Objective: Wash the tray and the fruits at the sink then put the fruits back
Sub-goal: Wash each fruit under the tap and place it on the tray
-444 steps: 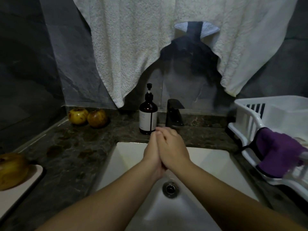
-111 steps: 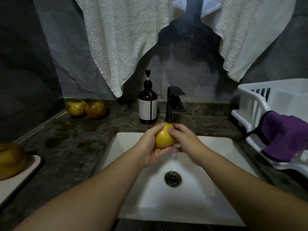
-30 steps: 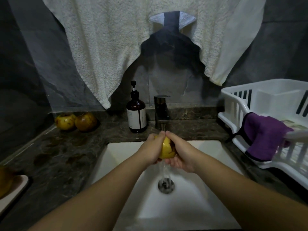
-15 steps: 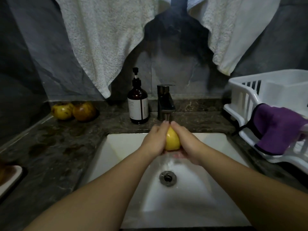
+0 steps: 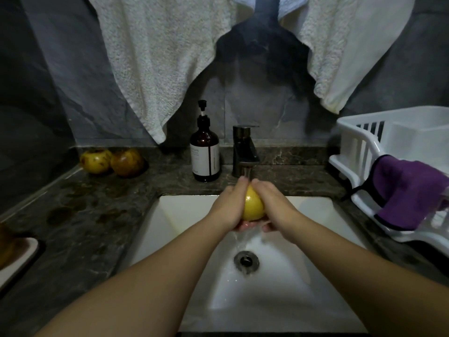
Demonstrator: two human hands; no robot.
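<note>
Dark marble forms the bench (image 5: pixel 102 215), and at its near left edge a pale tray (image 5: pixel 18 260) is seen, cut off by the frame, with a brownish fruit (image 5: pixel 6 242) lying on it. Far left, against the wall, two blotched fruits (image 5: pixel 111 161) are set side by side, touching. To their right a brown pump bottle (image 5: pixel 205 152) stands upright just beside the dark tap (image 5: pixel 244 152). Below the tap, over the white sink (image 5: pixel 184 215), a yellow fruit (image 5: pixel 252 206) is held under the running water. It is gripped by the left hand (image 5: pixel 229 207) on its left side and by the right hand (image 5: pixel 274 207) on its right, the fingers of both curled round it and their tips nearly meeting on top. Water is seen falling from the hands toward the drain (image 5: pixel 246 261). White towels (image 5: pixel 158 57) hang above. At the right a white dish rack (image 5: pixel 388 152) is draped with a purple cloth (image 5: pixel 408 190).
</note>
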